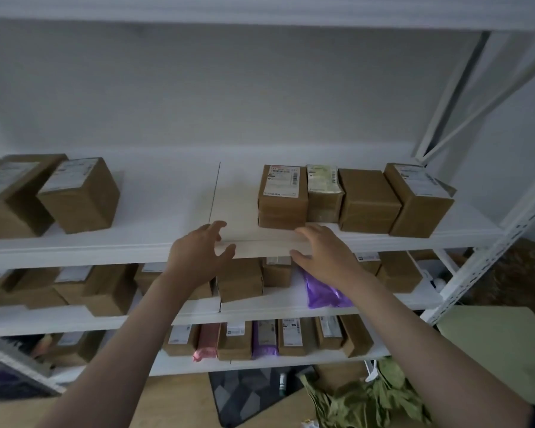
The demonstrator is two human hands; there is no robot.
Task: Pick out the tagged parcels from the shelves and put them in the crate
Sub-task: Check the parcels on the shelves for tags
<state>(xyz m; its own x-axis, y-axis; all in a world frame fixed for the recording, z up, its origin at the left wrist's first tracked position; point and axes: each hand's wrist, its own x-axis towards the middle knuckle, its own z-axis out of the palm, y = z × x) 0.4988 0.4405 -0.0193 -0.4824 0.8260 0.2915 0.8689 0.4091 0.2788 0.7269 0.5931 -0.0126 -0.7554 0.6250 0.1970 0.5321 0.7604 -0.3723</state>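
Cardboard parcels (283, 196) sit near the shelf (105, 247) edge, so left hand (195, 254) and right hand (325, 254) reach up spread-fingered, empty, probably to lift one.

Two empty hands (198, 254) (322, 251) before parcels (283, 196)

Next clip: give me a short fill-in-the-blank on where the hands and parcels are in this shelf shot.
1. Both the left hand and the right hand hold ____.
2. The purple bag lies on the shelf just ____ the right hand.
3. The box with the red-edged label sits on top of another ____.
4. The pink bag lies ____ shelves below the hands.

Missing words: nothing; below; box; two
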